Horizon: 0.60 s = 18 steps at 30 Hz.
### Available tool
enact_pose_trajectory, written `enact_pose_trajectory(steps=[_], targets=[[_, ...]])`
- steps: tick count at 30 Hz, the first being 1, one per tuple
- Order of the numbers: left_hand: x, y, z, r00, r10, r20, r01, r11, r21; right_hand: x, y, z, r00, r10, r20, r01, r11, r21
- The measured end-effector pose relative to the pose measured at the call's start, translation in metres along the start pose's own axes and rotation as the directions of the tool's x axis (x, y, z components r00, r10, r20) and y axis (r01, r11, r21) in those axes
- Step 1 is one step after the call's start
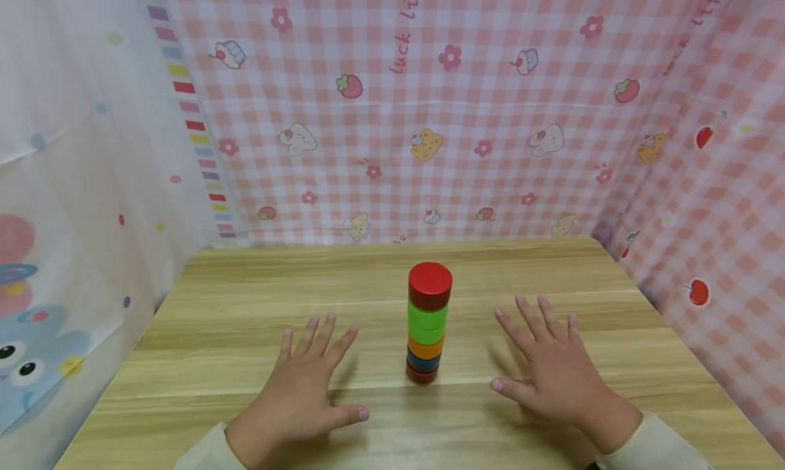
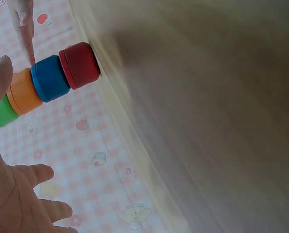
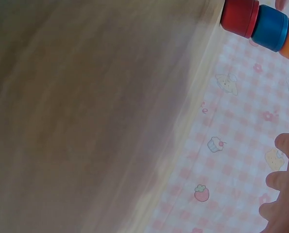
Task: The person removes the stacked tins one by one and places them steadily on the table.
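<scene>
Both hands flat on the wooden worktop (image 1: 245, 306), a stack of coloured discs (image 1: 427, 323) upright between them.

Left hand (image 1: 300, 395) rests palm down with its fingers (image 1: 319, 334) spread and straight, holding nothing; the right hand (image 1: 555, 368) lies the same way, fingers (image 1: 533, 317) fanned out. Each hand sits near the stack without touching it. From the worktop up, the stack runs dark red, blue, orange, two green discs, then a red disc (image 1: 430, 285) on top, and it stands near the middle of the worktop. Pink checked cloth (image 1: 429, 116) with small cartoon prints hangs behind and to the right; a pale printed curtain (image 1: 73, 184) hangs on the left. Cream sleeves (image 1: 650, 446) cover both wrists.
</scene>
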<state>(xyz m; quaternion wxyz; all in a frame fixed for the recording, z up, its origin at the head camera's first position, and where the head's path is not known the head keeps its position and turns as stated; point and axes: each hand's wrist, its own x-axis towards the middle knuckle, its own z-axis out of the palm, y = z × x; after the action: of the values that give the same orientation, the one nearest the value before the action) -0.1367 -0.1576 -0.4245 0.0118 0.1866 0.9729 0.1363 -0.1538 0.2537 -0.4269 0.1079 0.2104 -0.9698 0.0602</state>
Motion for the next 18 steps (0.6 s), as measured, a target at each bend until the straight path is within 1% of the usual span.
enact_pose_trajectory(steps=[5, 11, 14, 18], targets=[[0.0004, -0.0007, -0.0016, 1.000, 0.000, -0.004, 0.000, 1.000, 0.009, 0.0001, 0.0016, -0.0013, 1.000, 0.003, -0.002, -0.003, 1.000, 0.004], [0.0019, -0.0012, -0.0042, 1.000, 0.003, -0.003, -0.003, 1.000, 0.019, -0.0003, 0.0017, -0.0039, 0.999, 0.006, -0.034, -0.005, 0.999, 0.041], [0.0016, -0.0012, -0.0053, 1.000, -0.001, 0.003, 0.001, 1.000, 0.002, -0.0008, -0.0001, -0.0063, 0.999, 0.003, -0.050, 0.000, 0.998, 0.066], [0.0012, -0.0013, -0.0070, 1.000, 0.013, 0.002, -0.013, 0.999, -0.045, -0.0017, -0.0030, -0.0101, 0.998, -0.002, -0.065, 0.009, 0.995, 0.102]])
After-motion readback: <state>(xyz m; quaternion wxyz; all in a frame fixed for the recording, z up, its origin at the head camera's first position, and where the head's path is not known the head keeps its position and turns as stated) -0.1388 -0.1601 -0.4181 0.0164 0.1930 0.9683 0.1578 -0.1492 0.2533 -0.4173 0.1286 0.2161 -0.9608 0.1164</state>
